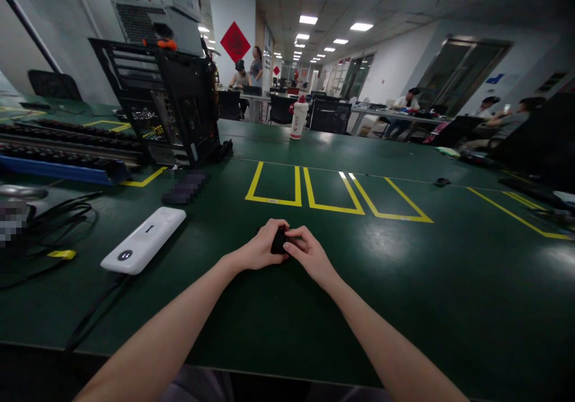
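Note:
Both of my hands meet over the green table, at the middle of the head view. My left hand (265, 246) is closed round a small black object (278, 241), whose kind I cannot make out. From the other side, the thumb and fingers of my right hand (309, 252) pinch at the edge of that object. Most of it is hidden by my fingers. Beyond my hands, yellow tape outlines (274, 201) mark the tabletop.
A white power bank (144, 240) with a black cable lies left, a dark phone-like slab (185, 187) behind it. An open black computer case (179, 102) stands at the back left. A white bottle (297, 119) stands at the far edge. A small black round piece (442, 181) lies right.

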The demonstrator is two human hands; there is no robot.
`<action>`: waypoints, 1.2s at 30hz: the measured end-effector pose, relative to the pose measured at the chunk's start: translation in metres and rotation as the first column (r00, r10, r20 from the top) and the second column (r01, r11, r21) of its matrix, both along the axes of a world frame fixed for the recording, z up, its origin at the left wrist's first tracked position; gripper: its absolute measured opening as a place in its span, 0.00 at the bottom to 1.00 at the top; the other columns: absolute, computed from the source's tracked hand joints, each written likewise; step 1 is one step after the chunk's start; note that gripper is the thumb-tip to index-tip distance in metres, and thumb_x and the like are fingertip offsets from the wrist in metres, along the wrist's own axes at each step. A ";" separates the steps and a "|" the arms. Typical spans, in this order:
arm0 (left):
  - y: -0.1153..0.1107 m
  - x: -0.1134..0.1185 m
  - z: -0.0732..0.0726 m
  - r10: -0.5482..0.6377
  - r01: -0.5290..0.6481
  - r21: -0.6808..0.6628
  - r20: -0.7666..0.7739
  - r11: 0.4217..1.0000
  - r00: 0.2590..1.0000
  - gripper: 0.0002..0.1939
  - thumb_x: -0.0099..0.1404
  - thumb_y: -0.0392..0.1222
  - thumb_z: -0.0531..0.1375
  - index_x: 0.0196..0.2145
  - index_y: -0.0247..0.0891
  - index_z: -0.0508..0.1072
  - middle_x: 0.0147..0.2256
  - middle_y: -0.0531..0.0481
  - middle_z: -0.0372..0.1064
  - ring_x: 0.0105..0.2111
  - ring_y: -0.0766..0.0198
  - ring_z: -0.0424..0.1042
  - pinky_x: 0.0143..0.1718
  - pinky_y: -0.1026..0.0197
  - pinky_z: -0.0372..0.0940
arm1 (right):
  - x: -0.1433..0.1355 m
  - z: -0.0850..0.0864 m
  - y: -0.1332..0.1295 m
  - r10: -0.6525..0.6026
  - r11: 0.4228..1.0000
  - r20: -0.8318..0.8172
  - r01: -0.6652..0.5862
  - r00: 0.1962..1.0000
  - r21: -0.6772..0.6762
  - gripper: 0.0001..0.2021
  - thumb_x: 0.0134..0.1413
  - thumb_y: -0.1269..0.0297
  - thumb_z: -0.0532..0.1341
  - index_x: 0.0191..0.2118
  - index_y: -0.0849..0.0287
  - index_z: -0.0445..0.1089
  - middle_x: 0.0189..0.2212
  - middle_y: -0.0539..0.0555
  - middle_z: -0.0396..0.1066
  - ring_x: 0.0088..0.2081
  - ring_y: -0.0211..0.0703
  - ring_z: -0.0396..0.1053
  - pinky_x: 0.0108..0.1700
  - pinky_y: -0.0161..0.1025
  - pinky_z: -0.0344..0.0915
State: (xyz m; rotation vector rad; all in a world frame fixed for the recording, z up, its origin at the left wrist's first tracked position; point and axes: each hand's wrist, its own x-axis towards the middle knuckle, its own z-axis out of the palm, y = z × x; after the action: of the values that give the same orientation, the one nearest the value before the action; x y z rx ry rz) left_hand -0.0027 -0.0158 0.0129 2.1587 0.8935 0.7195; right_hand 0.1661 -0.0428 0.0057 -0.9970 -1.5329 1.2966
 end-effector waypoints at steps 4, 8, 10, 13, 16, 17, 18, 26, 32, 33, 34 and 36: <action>0.001 0.002 0.001 0.014 -0.014 -0.018 -0.001 1.000 1.000 0.28 0.51 0.38 0.61 0.48 0.44 0.54 0.46 0.46 0.54 0.46 0.54 0.60 0.47 0.49 0.58 | -0.001 0.000 0.002 -0.056 0.998 0.038 0.055 0.998 0.010 0.06 0.49 0.65 0.57 0.36 0.54 0.62 0.39 0.50 0.63 0.45 0.43 0.65 0.47 0.44 0.64; 0.001 0.002 0.004 0.003 -0.003 -0.044 -0.002 0.999 1.000 0.27 0.52 0.38 0.60 0.48 0.44 0.54 0.46 0.46 0.54 0.45 0.55 0.60 0.45 0.50 0.60 | -0.001 0.002 0.002 -0.072 0.996 0.069 0.075 0.995 -0.042 0.13 0.50 0.64 0.56 0.43 0.53 0.60 0.44 0.52 0.62 0.47 0.44 0.63 0.48 0.45 0.63; 0.001 0.002 0.005 0.001 -0.001 -0.049 -0.002 0.999 1.000 0.27 0.52 0.38 0.60 0.48 0.44 0.54 0.46 0.46 0.54 0.45 0.55 0.60 0.46 0.50 0.60 | -0.001 0.003 0.001 -0.075 0.996 0.101 0.080 0.992 -0.044 0.14 0.50 0.63 0.56 0.45 0.54 0.60 0.45 0.53 0.62 0.48 0.45 0.63 0.49 0.46 0.63; 0.001 0.001 0.005 0.008 -0.008 -0.055 -0.006 0.998 1.000 0.28 0.51 0.38 0.61 0.48 0.44 0.53 0.46 0.47 0.54 0.45 0.55 0.60 0.47 0.50 0.59 | 0.000 0.004 0.000 -0.048 0.998 0.098 0.051 0.994 -0.024 0.13 0.50 0.64 0.56 0.43 0.55 0.60 0.43 0.52 0.63 0.48 0.44 0.63 0.50 0.46 0.61; 0.002 0.000 0.006 0.016 -0.017 -0.059 -0.007 0.998 1.000 0.29 0.51 0.37 0.61 0.48 0.44 0.53 0.46 0.47 0.54 0.46 0.55 0.59 0.47 0.50 0.59 | 0.000 0.003 -0.001 0.007 1.000 0.033 -0.006 0.999 -0.022 0.12 0.49 0.67 0.57 0.42 0.53 0.60 0.43 0.51 0.63 0.48 0.42 0.63 0.50 0.44 0.62; 0.002 0.000 0.006 0.014 -0.014 -0.066 -0.007 0.998 1.000 0.29 0.51 0.37 0.61 0.48 0.44 0.53 0.47 0.47 0.53 0.46 0.55 0.59 0.46 0.50 0.59 | 0.000 0.002 0.000 0.014 1.000 0.025 -0.013 1.000 -0.016 0.11 0.49 0.67 0.57 0.41 0.53 0.60 0.43 0.50 0.62 0.48 0.42 0.63 0.50 0.43 0.62; 0.002 0.000 0.006 0.009 -0.009 -0.074 -0.008 0.997 1.000 0.29 0.51 0.37 0.61 0.48 0.44 0.53 0.47 0.47 0.53 0.46 0.55 0.59 0.46 0.50 0.59 | 0.000 0.001 0.000 0.006 1.000 0.020 -0.006 1.000 -0.006 0.10 0.50 0.67 0.56 0.40 0.53 0.61 0.42 0.50 0.62 0.47 0.42 0.64 0.50 0.43 0.62; 0.005 0.002 0.005 0.009 -0.009 -0.065 -0.003 0.998 1.000 0.28 0.51 0.37 0.61 0.48 0.44 0.54 0.46 0.47 0.54 0.46 0.56 0.60 0.46 0.51 0.59 | -0.001 0.004 0.002 -0.065 0.998 0.036 0.066 0.997 -0.023 0.12 0.50 0.67 0.56 0.42 0.53 0.60 0.43 0.51 0.63 0.47 0.42 0.64 0.50 0.44 0.63; 0.004 0.001 0.006 -0.003 0.002 -0.076 -0.012 0.997 1.000 0.28 0.51 0.37 0.61 0.48 0.44 0.53 0.47 0.47 0.54 0.46 0.55 0.59 0.47 0.50 0.59 | 0.000 0.009 -0.002 -0.071 0.997 0.157 0.071 0.985 0.005 0.14 0.52 0.66 0.54 0.46 0.53 0.60 0.45 0.52 0.61 0.48 0.44 0.62 0.51 0.47 0.62; 0.004 0.001 0.006 -0.001 0.000 -0.079 -0.015 0.997 1.000 0.28 0.51 0.37 0.60 0.48 0.44 0.53 0.47 0.47 0.53 0.46 0.55 0.59 0.46 0.51 0.59 | 0.001 0.009 -0.003 -0.062 0.998 0.157 0.060 0.986 0.017 0.13 0.52 0.67 0.54 0.45 0.52 0.60 0.45 0.52 0.61 0.48 0.43 0.62 0.51 0.46 0.61; 0.004 0.001 0.007 0.000 -0.001 -0.081 -0.016 0.997 1.000 0.29 0.51 0.37 0.60 0.49 0.44 0.53 0.47 0.46 0.53 0.47 0.55 0.59 0.46 0.51 0.60 | 0.001 0.008 -0.003 -0.049 0.999 0.153 0.046 0.987 0.026 0.14 0.51 0.67 0.55 0.45 0.52 0.60 0.45 0.51 0.61 0.48 0.43 0.62 0.52 0.46 0.61; 0.004 0.000 0.007 -0.002 0.000 -0.078 -0.015 0.997 1.000 0.29 0.51 0.37 0.60 0.49 0.44 0.53 0.48 0.46 0.52 0.47 0.55 0.58 0.47 0.50 0.59 | 0.001 0.007 -0.003 -0.032 0.999 0.134 0.027 0.990 0.036 0.13 0.51 0.69 0.55 0.44 0.52 0.60 0.45 0.50 0.60 0.49 0.42 0.62 0.52 0.45 0.61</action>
State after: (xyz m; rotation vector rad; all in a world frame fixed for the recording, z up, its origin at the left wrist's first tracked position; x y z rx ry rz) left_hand -0.0026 -0.0117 0.0198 2.0982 0.9136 0.6575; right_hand 0.1666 -0.0459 0.0130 -1.1005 -1.6303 1.1996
